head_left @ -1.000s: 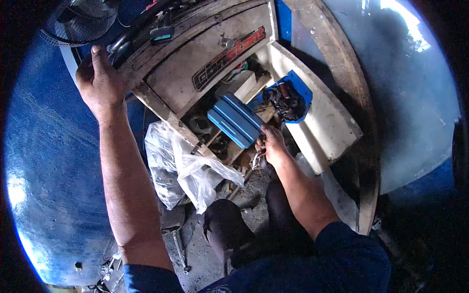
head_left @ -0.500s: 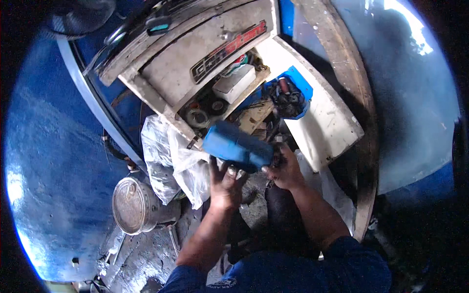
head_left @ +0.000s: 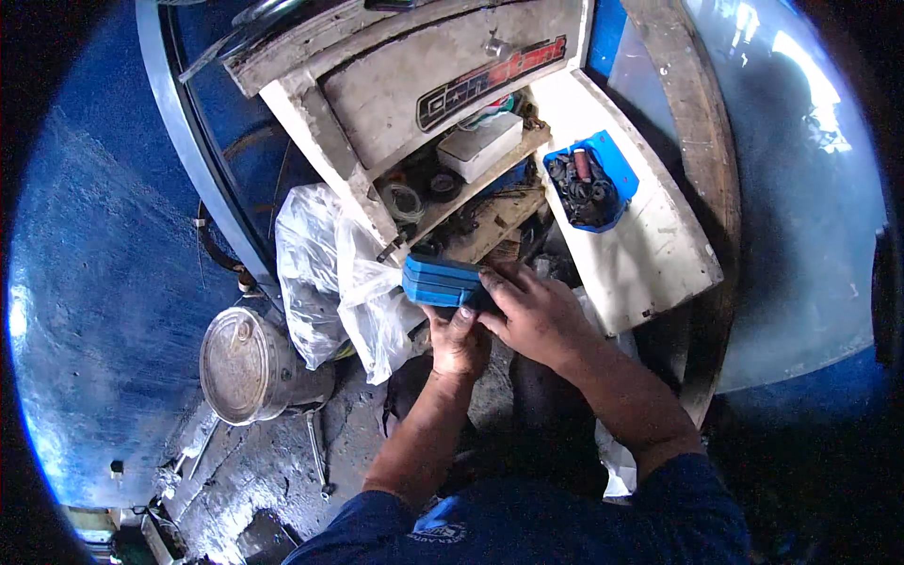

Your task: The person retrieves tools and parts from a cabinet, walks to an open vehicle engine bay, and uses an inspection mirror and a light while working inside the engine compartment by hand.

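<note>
A boxy blue plastic case (head_left: pixel 437 280) with grooved sides is held up in front of the white cabinet. My left hand (head_left: pixel 458 341) supports it from below, thumb against its near side and the other fingers mostly hidden beneath. My right hand (head_left: pixel 539 313) grips the right end, with its fingers over the top edge and its thumb near my left thumb. Dark smudges show on the fingers of both hands. The case's right end and underside are covered by my hands, and I cannot see inside it.
The cabinet (head_left: pixel 386 89) has its drop-down door (head_left: pixel 650 240) open, bearing a blue tray (head_left: pixel 625 171) of small dark parts. Its shelf holds a white box (head_left: pixel 480 146) and a clear roll (head_left: pixel 403 201). Plastic bags (head_left: pixel 311 273), a lidded bucket (head_left: pixel 240 367) and a wrench (head_left: pixel 318 452) lie left.
The blue case has turned, so its grooved side now shows. My right hand has shifted from its right end to over its top edge. The view has also shifted.
</note>
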A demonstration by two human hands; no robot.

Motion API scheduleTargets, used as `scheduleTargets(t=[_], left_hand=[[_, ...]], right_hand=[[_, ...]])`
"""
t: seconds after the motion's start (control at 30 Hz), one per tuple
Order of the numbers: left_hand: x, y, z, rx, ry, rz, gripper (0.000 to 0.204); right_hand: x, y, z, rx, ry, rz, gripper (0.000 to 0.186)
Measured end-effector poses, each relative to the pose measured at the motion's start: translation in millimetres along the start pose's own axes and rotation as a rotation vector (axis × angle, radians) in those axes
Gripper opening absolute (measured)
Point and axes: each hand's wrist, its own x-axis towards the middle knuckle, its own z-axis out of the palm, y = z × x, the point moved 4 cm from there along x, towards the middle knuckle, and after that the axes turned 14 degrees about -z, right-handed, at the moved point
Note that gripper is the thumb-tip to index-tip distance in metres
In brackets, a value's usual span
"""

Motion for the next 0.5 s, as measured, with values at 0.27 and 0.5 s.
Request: scheduleTargets(t=[0.27, 0.5], left_hand=[[0.4, -0.6, -9.4, 0.15, 0.016, 0.078, 0.081], [-5.0, 2.3, -10.4, -0.032, -0.087, -0.077, 0.078]], right_hand=[[1.8, -11.3, 8.5, -0.061, 0.089, -0.193, 0.034], [25.9, -10.9, -20.1, 0.047, -0.089, -0.056, 0.017]])
